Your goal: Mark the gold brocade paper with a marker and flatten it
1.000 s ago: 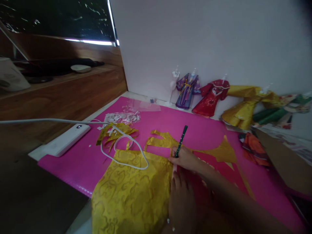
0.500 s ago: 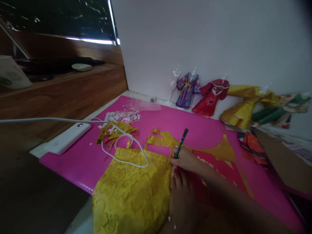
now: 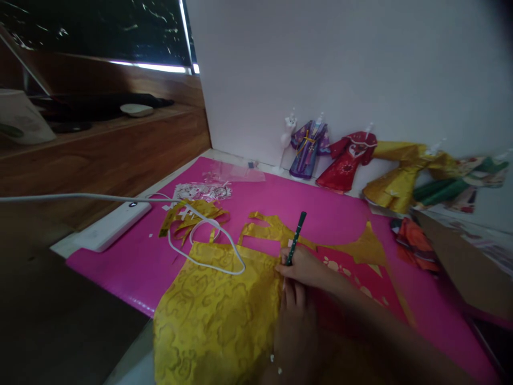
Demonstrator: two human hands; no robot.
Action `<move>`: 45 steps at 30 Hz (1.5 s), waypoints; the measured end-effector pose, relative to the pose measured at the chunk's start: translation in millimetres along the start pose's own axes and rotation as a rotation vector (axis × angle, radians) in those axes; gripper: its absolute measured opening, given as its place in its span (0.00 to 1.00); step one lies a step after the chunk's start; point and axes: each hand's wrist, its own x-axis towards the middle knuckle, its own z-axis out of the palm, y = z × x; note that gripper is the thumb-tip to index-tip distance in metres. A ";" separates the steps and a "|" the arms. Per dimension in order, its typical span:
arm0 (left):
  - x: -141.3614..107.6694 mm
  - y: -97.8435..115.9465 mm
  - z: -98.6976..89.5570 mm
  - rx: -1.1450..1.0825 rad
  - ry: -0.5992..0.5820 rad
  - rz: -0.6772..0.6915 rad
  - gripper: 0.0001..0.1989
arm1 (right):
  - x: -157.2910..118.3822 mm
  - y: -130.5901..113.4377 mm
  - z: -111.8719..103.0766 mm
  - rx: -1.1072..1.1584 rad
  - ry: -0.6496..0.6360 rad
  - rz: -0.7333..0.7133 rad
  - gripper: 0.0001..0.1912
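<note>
A dark green dotted pen stands tilted in my right hand, its fingers pinched round it. The pen's lower end is hidden by the fingers, at the right edge of a yellow patterned cloth. Just below, my left hand presses its fingers down beside the cloth's edge; a pale strip shows partly behind my right hand. Under the right forearm lies a red sheet with pale spots. Cut yellow cloth pieces lie beyond my hands.
A white cable loops over the cloth, with a white power bank at left on the pink mat. Yellow scraps lie near it. Small dressed dolls lean along the wall; an orange bundle lies right.
My right hand and the pen have moved slightly down and left along the cloth's edge. The left hand's fingers have shifted a little and now sit closer under the right hand.
</note>
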 end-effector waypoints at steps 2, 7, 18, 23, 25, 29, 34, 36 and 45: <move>2.4 -1.8 4.3 -0.017 -0.017 0.021 0.29 | 0.2 0.4 0.1 0.000 0.003 0.013 0.16; -2.1 -3.7 5.4 -0.017 -0.003 0.051 0.20 | -1.7 -1.8 -1.7 0.008 -0.011 0.026 0.15; -21.7 -11.3 23.5 -0.007 -0.020 0.070 0.28 | -1.5 -2.4 -1.5 -0.018 -0.021 0.025 0.17; -23.3 -7.4 28.8 0.003 -0.006 0.010 0.29 | -2.1 -1.8 -0.5 -0.042 -0.020 0.022 0.17; -23.0 -6.6 29.2 0.003 0.003 0.006 0.29 | -3.2 -3.5 -0.6 -0.054 -0.025 0.024 0.16; -21.8 -5.8 27.1 0.003 0.026 0.011 0.25 | -7.2 -9.3 -0.3 -0.077 -0.033 0.025 0.15; -21.0 -5.1 20.4 0.000 0.066 0.043 0.20 | -13.1 -12.1 4.3 -0.080 -0.052 0.031 0.14; -21.0 -5.0 18.0 -0.002 0.080 0.056 0.19 | -15.1 -10.7 7.2 -0.066 -0.058 0.025 0.13; -23.5 -3.1 16.5 0.012 0.123 0.057 0.24 | -15.5 -5.3 13.2 -0.021 -0.035 0.016 0.13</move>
